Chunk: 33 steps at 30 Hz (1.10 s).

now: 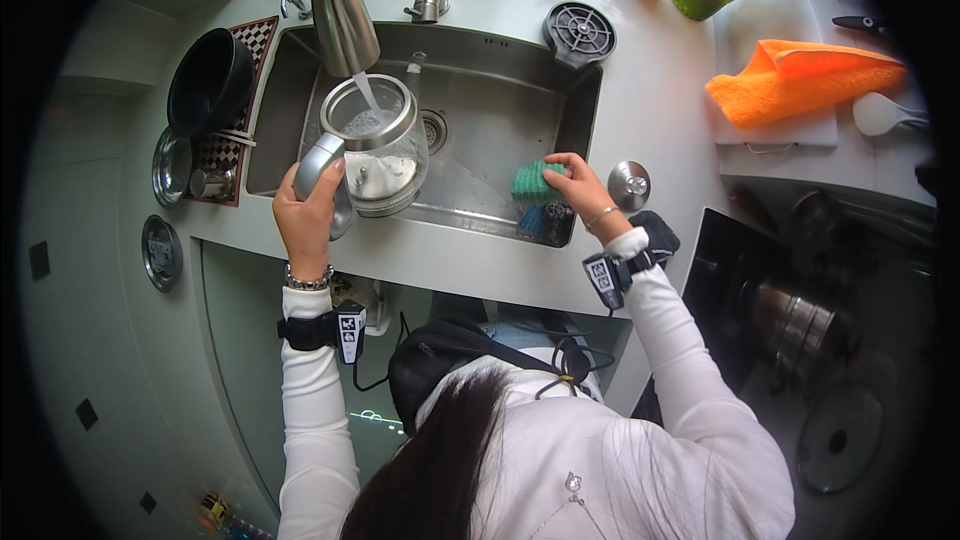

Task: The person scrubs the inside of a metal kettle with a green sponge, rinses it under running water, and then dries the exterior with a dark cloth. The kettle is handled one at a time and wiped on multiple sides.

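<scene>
My left hand grips the grey handle of a glass kettle with a metal rim. Water runs from the pull-down faucet into the kettle's open top, and some water shows inside. The kettle is held over the left part of the stainless steel sink. My right hand holds a green scrubbing sponge between thumb and fingers at the sink's right side. Beneath the sponge, a blue scrubber and a dark mesh-like thing lie in the sink's front right corner.
A black bowl and a metal cup stand on a checkered mat left of the sink. A round black cup rinser sits at the back right corner. A metal lid lies right of the sink, and an orange towel lies farther right.
</scene>
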{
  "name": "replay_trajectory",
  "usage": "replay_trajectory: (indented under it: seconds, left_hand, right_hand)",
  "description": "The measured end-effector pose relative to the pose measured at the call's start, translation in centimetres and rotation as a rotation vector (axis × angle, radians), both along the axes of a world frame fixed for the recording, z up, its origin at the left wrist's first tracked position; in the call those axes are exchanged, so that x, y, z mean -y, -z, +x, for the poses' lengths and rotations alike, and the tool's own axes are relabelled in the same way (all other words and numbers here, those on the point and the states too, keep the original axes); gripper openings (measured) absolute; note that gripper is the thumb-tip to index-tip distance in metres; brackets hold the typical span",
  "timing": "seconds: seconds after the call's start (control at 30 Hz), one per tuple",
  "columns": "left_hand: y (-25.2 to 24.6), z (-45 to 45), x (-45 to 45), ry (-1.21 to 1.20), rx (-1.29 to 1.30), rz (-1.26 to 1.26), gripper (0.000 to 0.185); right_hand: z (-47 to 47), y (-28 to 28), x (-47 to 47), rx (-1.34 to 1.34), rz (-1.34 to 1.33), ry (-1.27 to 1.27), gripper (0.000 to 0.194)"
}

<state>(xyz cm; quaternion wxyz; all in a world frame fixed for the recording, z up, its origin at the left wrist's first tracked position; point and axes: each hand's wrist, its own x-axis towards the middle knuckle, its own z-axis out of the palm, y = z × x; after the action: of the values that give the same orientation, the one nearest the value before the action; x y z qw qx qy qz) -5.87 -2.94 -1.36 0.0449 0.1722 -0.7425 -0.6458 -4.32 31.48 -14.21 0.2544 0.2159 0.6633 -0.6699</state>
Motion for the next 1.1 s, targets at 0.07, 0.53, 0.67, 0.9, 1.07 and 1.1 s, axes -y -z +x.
replay_trajectory:
  seconds: [0.07, 0.53, 0.67, 0.9, 1.07, 1.1]
  left_hand:
    - [0.0, 0.0, -0.2, -0.002, -0.001, 0.01, 0.017]
    - [0.6, -0.1, -0.1, 0.034, -0.001, 0.031, 0.016]
    - [1.0, -0.1, -0.2, 0.023, -0.018, 0.055, 0.015]
    - [2.1, 0.1, -0.6, 0.021, -0.063, -0.016, 0.018]
    - [3.4, 1.2, -3.3, 0.053, 0.02, -0.077, 0.021]
    - [3.7, 1.3, -3.6, 0.04, -0.069, -0.145, 0.021]
  right_hand:
    - [1.3, -0.2, -0.5, -0.083, 0.045, -0.028, 0.029]
    - [5.0, 2.8, 0.1, -0.272, 0.96, -0.728, 0.032]
    - [3.1, -0.6, 1.3, -0.23, 0.883, -0.752, 0.031]
    - [-1.7, -9.0, 9.3, -0.39, -0.017, -0.575, 0.036]
    - [-4.6, -11.7, 16.1, -0.17, -0.337, -0.321, 0.047]
    - [-5.5, -11.9, 16.9, -0.104, -0.305, -0.343, 0.051]
